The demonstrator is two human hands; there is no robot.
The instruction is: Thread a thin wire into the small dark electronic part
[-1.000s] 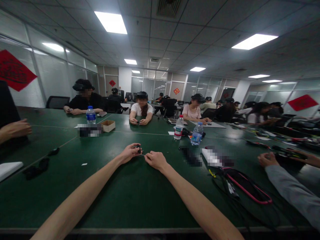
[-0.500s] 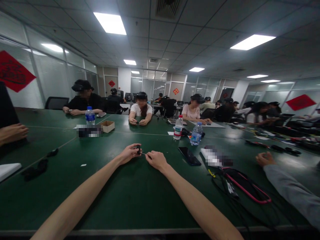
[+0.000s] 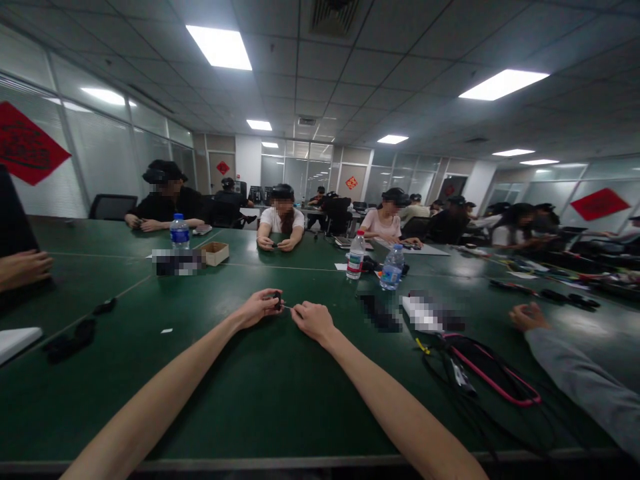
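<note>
Over the green table (image 3: pixel 280 400), my left hand (image 3: pixel 257 309) pinches a small black object (image 3: pixel 277 301) between thumb and fingers. My right hand (image 3: pixel 313 319) is closed just to its right, holding a thin, light-coloured rod (image 3: pixel 287 307). The rod's other end reaches toward the black object; whether it goes into it is too small to tell. Both forearms stretch forward from the near table edge.
A small cardboard box (image 3: pixel 215 253) and a bottle (image 3: pixel 180 232) stand at the back left. Two bottles (image 3: pixel 356 256) are at the back right. A pink-edged black item (image 3: pixel 495 367) with cables lies right, near another person's hand (image 3: pixel 530 317). People sit across the table.
Both hands hold nearly the same pose and position. The whole view has shifted very slightly.
</note>
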